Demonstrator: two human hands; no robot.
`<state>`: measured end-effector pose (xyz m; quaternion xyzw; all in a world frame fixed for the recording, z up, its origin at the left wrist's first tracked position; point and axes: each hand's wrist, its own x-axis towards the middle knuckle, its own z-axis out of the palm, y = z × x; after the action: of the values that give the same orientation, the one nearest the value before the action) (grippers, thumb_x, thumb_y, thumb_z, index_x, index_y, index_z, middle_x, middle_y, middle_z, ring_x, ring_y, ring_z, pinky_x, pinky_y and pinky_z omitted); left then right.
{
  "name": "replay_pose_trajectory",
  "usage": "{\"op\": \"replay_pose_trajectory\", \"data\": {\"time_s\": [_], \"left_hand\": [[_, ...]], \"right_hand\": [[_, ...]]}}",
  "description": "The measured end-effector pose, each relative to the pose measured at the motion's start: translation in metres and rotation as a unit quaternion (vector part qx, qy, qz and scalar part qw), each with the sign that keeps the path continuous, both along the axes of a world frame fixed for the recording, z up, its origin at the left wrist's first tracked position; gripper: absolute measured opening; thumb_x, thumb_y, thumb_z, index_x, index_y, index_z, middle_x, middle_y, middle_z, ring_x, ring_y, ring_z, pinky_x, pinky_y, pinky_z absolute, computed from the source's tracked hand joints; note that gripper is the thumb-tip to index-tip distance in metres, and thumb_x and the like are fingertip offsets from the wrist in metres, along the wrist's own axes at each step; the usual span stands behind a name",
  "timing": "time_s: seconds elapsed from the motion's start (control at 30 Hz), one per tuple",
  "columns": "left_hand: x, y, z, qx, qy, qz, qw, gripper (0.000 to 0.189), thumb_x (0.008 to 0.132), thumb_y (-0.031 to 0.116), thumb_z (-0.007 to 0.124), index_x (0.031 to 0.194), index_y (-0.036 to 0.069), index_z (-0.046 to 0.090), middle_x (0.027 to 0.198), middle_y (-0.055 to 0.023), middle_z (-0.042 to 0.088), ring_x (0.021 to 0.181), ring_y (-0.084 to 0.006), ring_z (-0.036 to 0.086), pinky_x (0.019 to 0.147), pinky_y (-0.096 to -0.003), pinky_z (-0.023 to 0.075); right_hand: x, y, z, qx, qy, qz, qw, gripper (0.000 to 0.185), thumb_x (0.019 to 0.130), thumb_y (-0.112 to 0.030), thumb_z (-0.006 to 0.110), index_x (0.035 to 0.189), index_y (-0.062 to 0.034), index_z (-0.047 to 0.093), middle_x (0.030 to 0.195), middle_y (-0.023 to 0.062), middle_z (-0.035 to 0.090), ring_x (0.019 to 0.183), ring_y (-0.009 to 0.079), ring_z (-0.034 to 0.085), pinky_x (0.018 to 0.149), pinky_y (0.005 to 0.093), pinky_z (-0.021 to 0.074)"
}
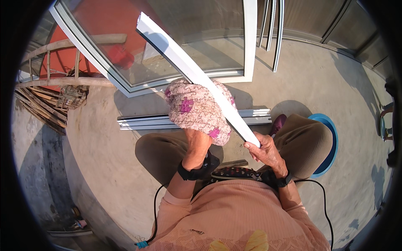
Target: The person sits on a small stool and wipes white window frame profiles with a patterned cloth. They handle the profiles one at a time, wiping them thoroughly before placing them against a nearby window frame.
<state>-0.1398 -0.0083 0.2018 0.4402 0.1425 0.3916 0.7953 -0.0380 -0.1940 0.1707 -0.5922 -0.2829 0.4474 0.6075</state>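
Observation:
A long white window-frame profile (pixel 201 77) slants across the view, its far end up and to the left. My right hand (pixel 266 150) grips its near end between thumb and fingers. Pressed to the middle of the bar is a fluffy pink cloth (pixel 198 108) with magenta patches, wrapped about its side. My left hand (pixel 198 141) holds that cloth; most of the fingers are hidden beneath it. On the floor below lie more white profiles (pixel 143 123), partly covered by the cloth and bar.
A glazed white window sash (pixel 251 40) stands ahead, and several thin frame strips (pixel 278 34) are beside it. At left are a wooden ladder (pixel 62 82) and a pile of sticks (pixel 44 106). A blue basin (pixel 329 157) sits by my right knee. Cables (pixel 326 200) hang at both sides.

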Motion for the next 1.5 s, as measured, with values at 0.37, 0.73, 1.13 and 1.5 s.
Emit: {"op": "replay_pose_trajectory", "data": {"time_s": [0.37, 0.73, 1.13, 1.5], "left_hand": [[-0.021, 0.007, -0.020, -0.030, 0.018, -0.107, 0.994, 0.053, 0.093, 0.031, 0.057, 0.137, 0.007, 0.038, 0.133, -0.0116, 0.049, 0.120, -0.0260, 0.051, 0.101, -0.0431, 0.0445], [-0.005, 0.006, -0.035, -0.203, -0.046, -0.198, 0.958, 0.057, 0.096, 0.045, 0.045, 0.137, 0.006, 0.039, 0.134, -0.0122, 0.050, 0.119, -0.0272, 0.052, 0.099, -0.0433, 0.0451], [0.014, 0.038, 0.018, 0.619, 0.439, -0.282, 0.587, 0.022, 0.084, 0.022, 0.062, 0.092, 0.002, 0.059, 0.078, -0.0176, 0.064, 0.076, -0.0374, 0.062, 0.067, -0.0441, 0.0478], [0.037, 0.019, 0.026, 0.306, 0.200, -0.227, 0.903, 0.030, 0.087, 0.017, 0.068, 0.107, -0.004, 0.060, 0.102, -0.0081, 0.062, 0.088, -0.0135, 0.061, 0.074, -0.0281, 0.0504]], "right_hand": [[0.005, -0.008, -0.001, -0.040, 0.091, 0.055, 0.994, 0.026, 0.093, -0.029, 0.062, 0.083, -0.0052, 0.062, 0.052, -0.0034, 0.050, 0.041, 0.0024, 0.045, 0.038, 0.0185, 0.0356], [-0.001, 0.010, -0.004, 0.011, 0.131, 0.101, 0.986, 0.030, 0.096, -0.032, 0.055, 0.087, -0.0047, 0.062, 0.052, -0.0030, 0.049, 0.042, 0.0040, 0.046, 0.039, 0.0196, 0.0374], [0.021, 0.037, 0.003, 0.064, -0.069, -0.133, 0.987, 0.025, 0.094, -0.025, 0.060, 0.094, -0.0014, 0.067, 0.091, 0.0027, 0.064, 0.084, 0.0099, 0.056, 0.079, 0.0262, 0.0460], [0.014, 0.043, 0.002, 0.110, -0.023, -0.018, 0.993, 0.035, 0.096, -0.032, 0.054, 0.099, 0.0007, 0.067, 0.117, 0.0075, 0.051, 0.100, 0.0144, 0.049, 0.085, 0.0304, 0.0428]]}}
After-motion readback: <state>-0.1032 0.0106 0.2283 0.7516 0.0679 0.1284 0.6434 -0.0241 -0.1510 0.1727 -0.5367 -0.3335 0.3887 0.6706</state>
